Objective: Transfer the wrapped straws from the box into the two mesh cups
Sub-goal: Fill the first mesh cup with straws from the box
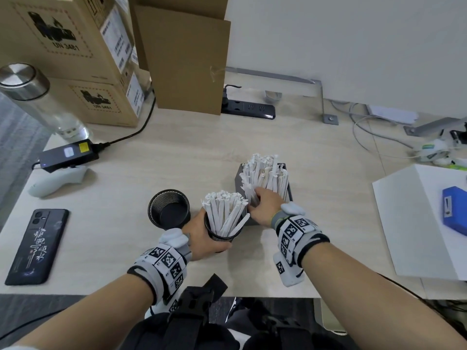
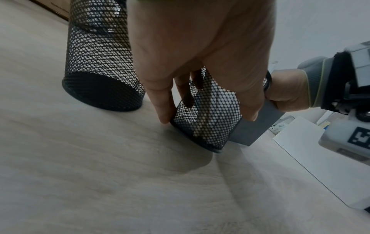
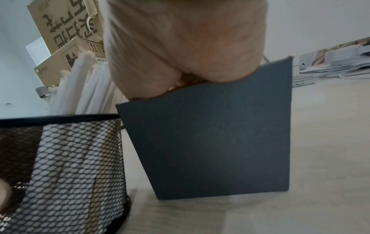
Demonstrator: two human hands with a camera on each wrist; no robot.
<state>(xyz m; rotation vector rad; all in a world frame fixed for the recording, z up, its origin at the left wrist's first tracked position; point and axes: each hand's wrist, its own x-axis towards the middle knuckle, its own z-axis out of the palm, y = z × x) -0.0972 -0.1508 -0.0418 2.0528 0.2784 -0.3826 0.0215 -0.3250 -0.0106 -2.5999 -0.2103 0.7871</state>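
A dark grey box (image 1: pixel 289 195) in the middle of the table holds many white wrapped straws (image 1: pixel 265 173). My right hand (image 1: pixel 257 200) reaches into its near end, and its fingers curl round a bunch of these straws; the fingertips are hidden inside. Just left of the box, my left hand (image 1: pixel 209 238) grips a black mesh cup (image 1: pixel 222 236) packed with wrapped straws (image 1: pixel 225 208). A second mesh cup (image 1: pixel 168 209) stands empty further left. The left wrist view shows my fingers (image 2: pixel 162 101) round the filled cup (image 2: pixel 208 118), which stands on the table. My palm (image 3: pixel 180 47) sits over the box (image 3: pixel 216 134) in the right wrist view.
Cardboard boxes (image 1: pixel 75 59) and a power strip (image 1: pixel 249 108) line the back. A glass bottle (image 1: pixel 38 97), a black charger (image 1: pixel 68 155), a white controller (image 1: pixel 55 180) and a phone (image 1: pixel 38 246) lie at the left. A white box (image 1: pixel 417 223) with a blue item (image 1: pixel 454 210) sits on the right.
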